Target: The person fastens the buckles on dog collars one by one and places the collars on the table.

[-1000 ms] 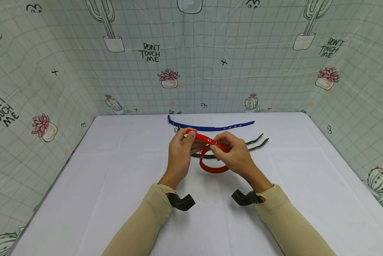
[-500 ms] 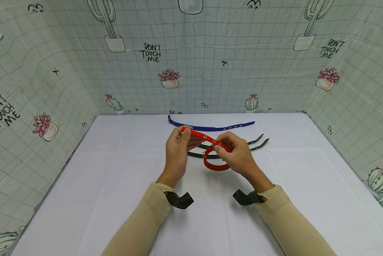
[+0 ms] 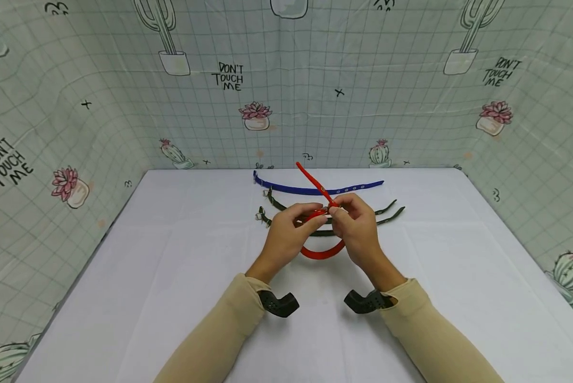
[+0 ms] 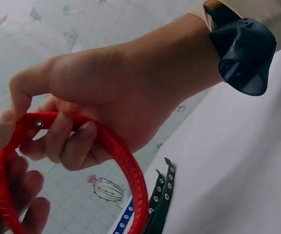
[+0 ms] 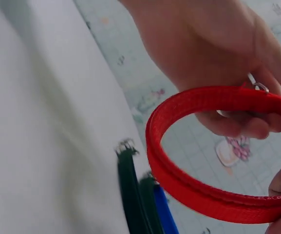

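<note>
head view: both hands are up over the middle of the white desk, working the red collar. its loop hangs below the fingers with the opening facing the camera, and the free tail sticks up and away to the left, long axis slanting toward the back wall. the left hand pinches the strap where the loop closes, fingers curled on it; the right hand pinches the same spot from the other side, grip clamped on the strap at the base of the tail. behind the hands lie two dark green collars, stretched left to right, and farther back a blue collar, also running left to right near the rear edge

left wrist view: the right hand fills the frame, fingers folded round the red collar, a metal rivet showing by the thumb. the left hand's fingers hold the loop at the left edge. the green and blue collar ends lie on the desk beyond

right wrist view: the red collar curves as an open ring, the left hand closed over its top beside a metal ring; the dark green collars are blurred beneath
</note>
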`<state>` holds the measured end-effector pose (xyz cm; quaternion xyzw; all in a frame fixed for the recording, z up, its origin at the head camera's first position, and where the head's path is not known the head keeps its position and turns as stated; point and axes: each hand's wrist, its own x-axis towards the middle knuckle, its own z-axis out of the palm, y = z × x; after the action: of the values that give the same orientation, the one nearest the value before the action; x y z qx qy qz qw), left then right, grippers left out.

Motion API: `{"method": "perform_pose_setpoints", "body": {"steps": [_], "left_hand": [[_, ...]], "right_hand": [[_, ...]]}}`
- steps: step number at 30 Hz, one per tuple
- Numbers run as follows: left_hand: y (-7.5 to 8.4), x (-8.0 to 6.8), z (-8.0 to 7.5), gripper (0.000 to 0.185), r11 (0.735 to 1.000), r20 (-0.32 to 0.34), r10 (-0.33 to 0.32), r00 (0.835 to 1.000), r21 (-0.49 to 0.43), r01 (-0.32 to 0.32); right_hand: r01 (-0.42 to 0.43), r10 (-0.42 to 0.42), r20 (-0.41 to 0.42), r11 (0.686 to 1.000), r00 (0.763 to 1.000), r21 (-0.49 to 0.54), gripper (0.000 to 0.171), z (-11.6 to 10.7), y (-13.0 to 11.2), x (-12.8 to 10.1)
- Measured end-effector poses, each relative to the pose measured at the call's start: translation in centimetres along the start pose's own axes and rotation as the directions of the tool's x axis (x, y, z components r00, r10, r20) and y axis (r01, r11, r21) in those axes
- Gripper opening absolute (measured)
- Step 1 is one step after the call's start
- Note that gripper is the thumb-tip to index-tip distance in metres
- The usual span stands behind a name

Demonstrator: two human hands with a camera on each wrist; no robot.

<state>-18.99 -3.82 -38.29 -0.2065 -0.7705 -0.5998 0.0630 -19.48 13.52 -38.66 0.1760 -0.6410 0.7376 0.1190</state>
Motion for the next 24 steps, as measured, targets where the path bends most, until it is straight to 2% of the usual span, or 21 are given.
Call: {"method": "perform_pose_setpoints", "body": {"steps": [5, 12, 15, 19, 24], "left_hand": [[0.2, -0.1, 0.2, 0.029, 0.997, -0.048, 0.068, 0.997, 0.042, -0.066], [0.6, -0.4, 0.3, 0.029, 0.987, -0.036, 0.139, 0.99, 0.081, -0.136], [0.7, -0.4, 0.4, 0.03, 0.99, -0.014, 0.132, 0.991, 0.059, -0.131], [0.7, -0.5, 0.4, 0.033, 0.995, 0.014, 0.092, 0.996, 0.031, -0.092], [0.8, -0.5, 0.3, 0.035, 0.999, 0.051, 0.029, 0.998, 0.019, -0.03]], "right_hand": [[0.002, -0.001, -0.034, 0.999, 0.999, 0.04, 0.017, 0.8, -0.2, -0.2], [0.076, -0.077, -0.042, 0.996, 0.996, -0.041, 0.021, 0.8, -0.8, -0.2], [0.1, -0.1, -0.023, 0.995, 0.995, -0.017, 0.025, 0.9, -1.1, -0.2], [0.128, -0.128, -0.018, 0.992, 0.992, 0.009, 0.036, 0.9, -1.3, -0.1], [0.152, -0.154, -0.048, 0.987, 0.987, -0.054, 0.047, 0.6, -1.5, 0.0]]}}
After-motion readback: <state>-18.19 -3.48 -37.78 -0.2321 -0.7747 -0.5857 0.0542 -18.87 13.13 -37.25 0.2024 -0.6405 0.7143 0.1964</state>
